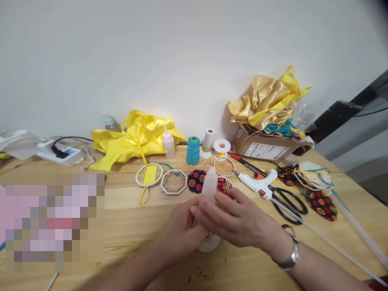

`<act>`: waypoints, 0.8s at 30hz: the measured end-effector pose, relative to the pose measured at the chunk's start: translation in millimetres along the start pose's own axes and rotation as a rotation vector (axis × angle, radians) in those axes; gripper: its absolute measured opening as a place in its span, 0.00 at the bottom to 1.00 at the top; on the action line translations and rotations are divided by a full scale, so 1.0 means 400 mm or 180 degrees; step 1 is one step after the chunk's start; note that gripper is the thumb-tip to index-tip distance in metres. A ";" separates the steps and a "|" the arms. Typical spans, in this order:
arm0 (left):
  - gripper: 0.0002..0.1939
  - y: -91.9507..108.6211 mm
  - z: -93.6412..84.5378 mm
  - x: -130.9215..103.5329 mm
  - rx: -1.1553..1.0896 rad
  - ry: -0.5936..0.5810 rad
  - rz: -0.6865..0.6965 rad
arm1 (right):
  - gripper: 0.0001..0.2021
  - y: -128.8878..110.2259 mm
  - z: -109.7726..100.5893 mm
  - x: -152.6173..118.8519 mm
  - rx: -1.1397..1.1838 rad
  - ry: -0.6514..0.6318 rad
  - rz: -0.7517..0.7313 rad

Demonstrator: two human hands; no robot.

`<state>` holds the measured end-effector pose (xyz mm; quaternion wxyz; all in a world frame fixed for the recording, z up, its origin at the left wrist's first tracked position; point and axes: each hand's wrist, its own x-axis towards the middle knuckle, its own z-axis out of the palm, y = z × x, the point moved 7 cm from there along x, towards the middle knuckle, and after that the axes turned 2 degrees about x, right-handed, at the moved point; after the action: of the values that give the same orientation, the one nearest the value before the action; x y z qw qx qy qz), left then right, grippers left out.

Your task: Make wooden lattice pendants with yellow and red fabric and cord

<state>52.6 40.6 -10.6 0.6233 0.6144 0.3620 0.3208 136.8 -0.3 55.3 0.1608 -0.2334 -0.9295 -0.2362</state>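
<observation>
My left hand (184, 232) and my right hand (235, 218) meet in front of me, fingers closed around a translucent white squeeze bottle (209, 184) with its nozzle pointing up. My fingers hide most of the bottle's body. Below them shows the edge of a pale round thing (209, 245) with a bit of green; whether it belongs to the bottle is not clear. Just behind lie a dark patterned fabric piece (196, 180) and a red patterned piece (223, 185). To the left are an octagonal wooden lattice frame (173, 182) and a round frame with yellow fabric (149, 174).
A white hot glue gun (259, 184), black-handled scissors (291, 204) and a red-and-black marker (248, 165) lie at right. Behind stand a teal thread cone (193, 150), another squeeze bottle (169, 143), yellow satin (133, 141) and a cardboard box (260, 145). A power strip (60, 153) sits left.
</observation>
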 end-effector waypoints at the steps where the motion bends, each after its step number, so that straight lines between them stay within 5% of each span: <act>1: 0.07 0.005 0.005 -0.002 0.0105 -0.0104 0.0047 | 0.17 -0.005 0.004 0.001 0.0012 -0.0006 -0.0097; 6: 0.19 0.051 -0.032 -0.001 0.1022 -0.0471 0.0018 | 0.15 0.029 -0.003 -0.021 0.0180 0.0253 0.0159; 7: 0.23 0.067 -0.058 0.001 0.1292 -0.0262 0.0098 | 0.15 0.044 -0.012 -0.031 0.0282 0.0403 0.0339; 10: 0.50 0.068 -0.068 -0.006 0.2251 -0.0589 0.0073 | 0.16 0.102 -0.037 -0.069 0.0892 0.0942 0.1140; 12: 0.57 0.051 -0.056 -0.016 0.2602 -0.0790 0.0070 | 0.17 0.136 -0.044 -0.091 0.1340 0.1255 0.1745; 16: 0.61 0.011 -0.027 -0.028 0.2715 -0.0747 0.0119 | 0.16 0.176 -0.037 -0.101 0.1920 0.1337 0.2673; 24: 0.57 -0.033 -0.048 -0.003 0.2769 -0.0174 0.0159 | 0.18 0.209 0.015 -0.085 0.3970 0.1031 0.3185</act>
<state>35.0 49.2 -23.3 0.3079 0.8366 0.4318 0.1369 206.9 55.5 66.9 0.4800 -0.4513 -0.6411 0.3936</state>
